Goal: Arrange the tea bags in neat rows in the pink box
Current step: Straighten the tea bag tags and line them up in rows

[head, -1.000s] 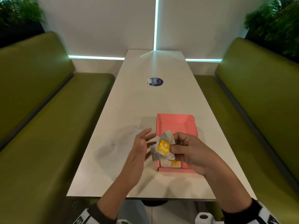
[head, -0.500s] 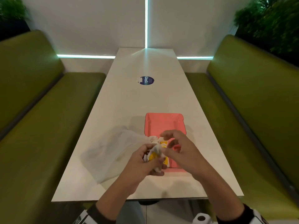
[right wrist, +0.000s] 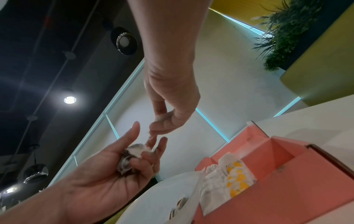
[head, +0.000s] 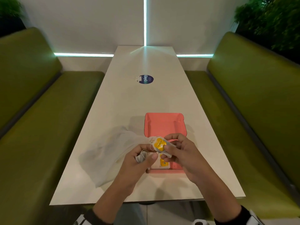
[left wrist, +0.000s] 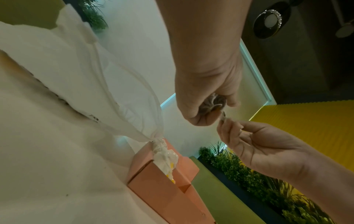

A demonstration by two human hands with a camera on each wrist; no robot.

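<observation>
The open pink box [head: 164,125] lies on the white table [head: 146,98]; its far part is bare. Several white tea bags with yellow tags [head: 163,164] sit at its near end, also seen in the right wrist view [right wrist: 234,178]. Above that end, my left hand [head: 142,158] grips a crumpled tea bag [head: 140,157] in its curled fingers [right wrist: 145,157]. My right hand [head: 172,148] pinches a tea bag with a yellow tag [head: 159,144] between thumb and fingers. A thin string runs between the two bags. In the left wrist view the right hand [left wrist: 225,119] pinches just below the left fist [left wrist: 208,106].
A translucent white plastic bag [head: 110,148] lies crumpled left of the box, and its knotted end [left wrist: 159,142] hangs over the box wall. A blue round sticker [head: 146,79] marks the table's middle. Green benches [head: 40,127] flank both sides.
A second ago my left hand was open beside the tagged bag in my right hand. It has since closed on a crumpled tea bag, and both hands sit close together over the box's near end.
</observation>
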